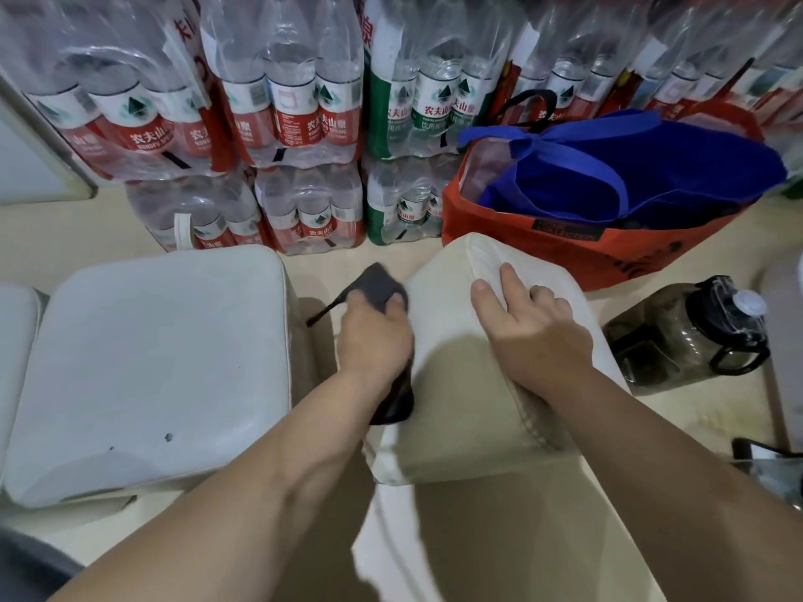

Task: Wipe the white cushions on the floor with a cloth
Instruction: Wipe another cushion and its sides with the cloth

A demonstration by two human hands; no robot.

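A white cushion (pixel 452 384) stands tilted up on its edge in the middle of the floor. My right hand (pixel 534 332) rests flat on its upper right face and steadies it. My left hand (pixel 373 336) is closed on a dark grey cloth (pixel 382 286) and presses it against the cushion's left side. Part of the cloth hangs below my left wrist. A second white cushion (pixel 152 367) lies flat on the floor to the left, with a few small dark marks near its front. The edge of a third cushion (pixel 15 341) shows at the far left.
Shrink-wrapped packs of water bottles (pixel 295 123) are stacked along the back. A red bag with a blue bag (pixel 630 167) inside stands at back right. A dark jug (pixel 691 336) lies on the floor to the right. Beige floor shows between the cushions.
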